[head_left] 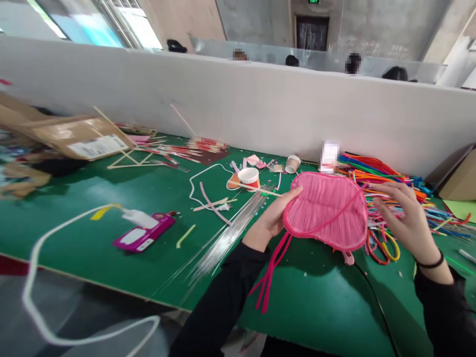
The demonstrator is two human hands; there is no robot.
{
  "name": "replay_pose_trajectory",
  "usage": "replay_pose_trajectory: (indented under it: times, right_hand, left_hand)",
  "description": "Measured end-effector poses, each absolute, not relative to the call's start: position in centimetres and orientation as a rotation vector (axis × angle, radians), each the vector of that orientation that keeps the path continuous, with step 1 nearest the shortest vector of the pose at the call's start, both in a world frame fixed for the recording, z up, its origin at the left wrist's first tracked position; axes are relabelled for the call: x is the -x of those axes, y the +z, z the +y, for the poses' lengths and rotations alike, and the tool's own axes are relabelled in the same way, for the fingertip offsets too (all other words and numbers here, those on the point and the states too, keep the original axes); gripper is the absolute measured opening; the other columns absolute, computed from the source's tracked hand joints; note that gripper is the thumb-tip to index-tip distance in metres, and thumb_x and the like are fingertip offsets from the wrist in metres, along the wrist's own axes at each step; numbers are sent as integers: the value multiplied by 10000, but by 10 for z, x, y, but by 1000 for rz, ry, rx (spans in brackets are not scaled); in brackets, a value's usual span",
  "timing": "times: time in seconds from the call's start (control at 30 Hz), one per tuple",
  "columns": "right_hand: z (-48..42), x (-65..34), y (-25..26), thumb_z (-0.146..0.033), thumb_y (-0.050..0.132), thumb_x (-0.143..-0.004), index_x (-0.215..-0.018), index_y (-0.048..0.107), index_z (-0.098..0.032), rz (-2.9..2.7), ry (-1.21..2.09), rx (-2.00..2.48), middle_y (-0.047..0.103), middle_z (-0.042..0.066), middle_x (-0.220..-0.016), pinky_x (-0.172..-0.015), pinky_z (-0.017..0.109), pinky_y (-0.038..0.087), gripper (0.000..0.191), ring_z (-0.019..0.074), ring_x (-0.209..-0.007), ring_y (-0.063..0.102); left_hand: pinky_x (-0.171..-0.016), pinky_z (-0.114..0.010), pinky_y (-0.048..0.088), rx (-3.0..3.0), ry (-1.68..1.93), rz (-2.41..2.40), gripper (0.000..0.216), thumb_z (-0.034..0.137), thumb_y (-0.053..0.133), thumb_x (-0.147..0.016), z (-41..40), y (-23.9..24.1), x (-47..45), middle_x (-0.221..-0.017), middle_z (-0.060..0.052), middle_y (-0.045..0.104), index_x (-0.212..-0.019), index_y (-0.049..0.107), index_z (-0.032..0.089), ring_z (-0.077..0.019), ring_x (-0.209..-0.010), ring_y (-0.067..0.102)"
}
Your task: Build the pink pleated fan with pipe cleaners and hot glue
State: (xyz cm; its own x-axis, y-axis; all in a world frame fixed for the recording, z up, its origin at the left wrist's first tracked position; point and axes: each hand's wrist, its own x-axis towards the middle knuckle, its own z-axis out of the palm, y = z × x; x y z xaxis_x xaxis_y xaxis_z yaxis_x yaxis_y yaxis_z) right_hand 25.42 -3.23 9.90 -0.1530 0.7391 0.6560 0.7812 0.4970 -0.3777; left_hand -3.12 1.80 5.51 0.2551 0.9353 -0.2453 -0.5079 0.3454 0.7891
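Note:
My left hand (275, 218) grips the left edge of a pink, fuzzy, rounded panel (323, 208) with a darker pink rim and a waist in the middle. A darker pink strand runs slantwise across its face to the right edge. Several dark pink fuzzy strips (273, 270) hang below my left hand. By the panel's upper right edge, my right hand (405, 218) has its fingers apart, the fingertips close to the strand's end; contact is unclear. Under the panel's lower edge shows a pink tool end (348, 258) with a black cable; the rest is hidden.
Scissors (390, 248) and a heap of coloured pipe cleaners (379, 168) lie right. Thin wires (238, 223), a paper cup (248, 177) and scraps are mid-table. Left are a purple device (145, 233) with white cable and a cardboard box (80, 139). A white partition (223, 94) stands behind.

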Motion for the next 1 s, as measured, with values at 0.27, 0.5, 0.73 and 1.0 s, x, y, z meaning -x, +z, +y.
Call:
replay_pose_trajectory:
  times: [0.27, 0.5, 0.73, 1.0]
  right_hand:
    - [-35, -243, 104, -476, 664, -903, -1024, 761, -360, -2276, 40, 1205, 455, 68, -1478, -1087, 644, 339, 194, 381, -1394, 375]
    - [-35, -239, 96, -316, 663, -926, -919, 741, -308, -2173, -264, 1200, 609, 70, -1344, -997, 616, 342, 79, 393, -1333, 403]
    - [-29, -235, 90, -248, 643, -944, -885, 697, -255, -2169, -337, 1148, 737, 40, -1076, -1001, 532, 325, 81, 311, -1154, 546]
    - [-45, -229, 102, -212, 634, -955, -929, 702, -266, -2140, -344, 1073, 745, -5, -868, -969, 435, 342, 90, 220, -925, 612]
  left_hand:
    - [-597, -268, 473, -997, 936, 843, 243, 362, 827, -734, 30, 102, 27, -711, -78, 737, -753, 756, 130, -149, -607, 607]
    - [-643, -289, 492, -1013, 933, 813, 260, 410, 782, -779, 40, 99, 24, -778, -92, 746, -796, 761, 152, -165, -649, 631]
    - [-642, -309, 526, -996, 959, 841, 271, 416, 782, -773, 46, 88, 25, -803, -106, 777, -852, 783, 158, -199, -662, 682]
    - [-684, -315, 575, -869, 1146, 911, 296, 407, 778, -772, 53, 86, 23, -842, -96, 796, -927, 781, 155, -226, -735, 737]
